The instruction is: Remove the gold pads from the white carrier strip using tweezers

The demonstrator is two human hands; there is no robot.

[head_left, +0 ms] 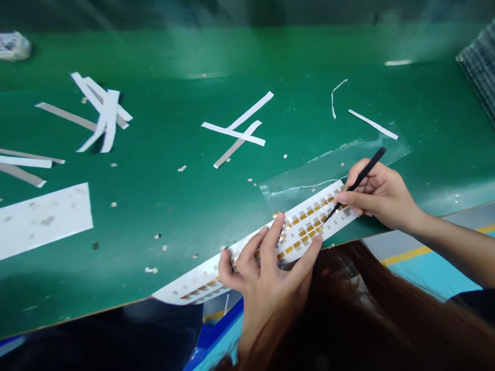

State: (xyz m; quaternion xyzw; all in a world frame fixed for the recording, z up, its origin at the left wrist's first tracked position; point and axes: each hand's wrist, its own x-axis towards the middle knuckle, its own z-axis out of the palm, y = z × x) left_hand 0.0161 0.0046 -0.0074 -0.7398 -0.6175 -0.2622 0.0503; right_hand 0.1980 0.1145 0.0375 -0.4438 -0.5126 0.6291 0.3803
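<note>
A long white sheet (pixel 300 237) with rows of small amber-and-grey pieces lies slantwise at the near edge of the green table, its left end reaching over that edge. My left hand (pixel 270 271) rests on the middle of the sheet, fingers spread and fingertips touching it. In my right hand (pixel 378 194), thumb and fingers are closed around slim black tweezers (pixel 360 177), held like a pen. Their tip meets the sheet among the amber pieces, just right of my left fingertips. Long hair covers part of the lower right of the view.
A transparent film (pixel 326 167) lies just beyond the sheet. Cut white and grey strips (pixel 109 119) are scattered at left and centre, with small scraps around. Another white sheet (pixel 45 215) lies at left. A dark checked object (pixel 490 70) stands at far right.
</note>
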